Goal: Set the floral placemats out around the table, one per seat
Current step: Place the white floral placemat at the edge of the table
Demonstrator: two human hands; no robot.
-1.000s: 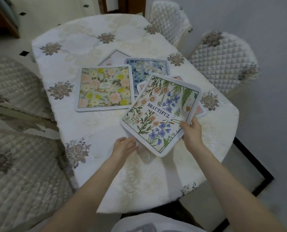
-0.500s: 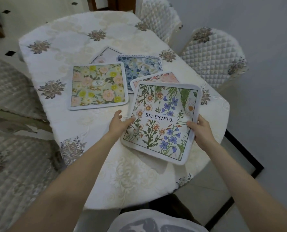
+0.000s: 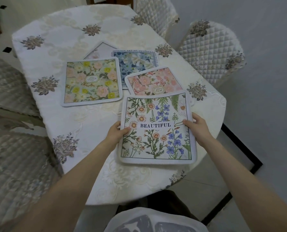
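A white wildflower placemat (image 3: 157, 131) printed "BEAUTIFUL" is held square to me over the table's near end. My left hand (image 3: 117, 133) grips its left edge, thumb on top. My right hand (image 3: 197, 127) grips its right edge. Behind it a pink floral placemat (image 3: 152, 81) lies partly under its far edge. A green and yellow floral placemat (image 3: 91, 81) lies flat to the left. A blue floral placemat (image 3: 136, 61) and a pale placemat (image 3: 97, 51) lie overlapped farther back.
The oval table (image 3: 64, 121) wears a cream embroidered cloth. Quilted chairs stand at the right (image 3: 211, 51), at the far end (image 3: 156, 10) and along the left (image 3: 7, 91). A black-framed floor panel (image 3: 239, 148) lies to the right of the table.
Both hands have turned the "BEAUTIFUL" placemat from a slant to square with me and drawn it nearer the table's near edge. More of the pink placemat shows.
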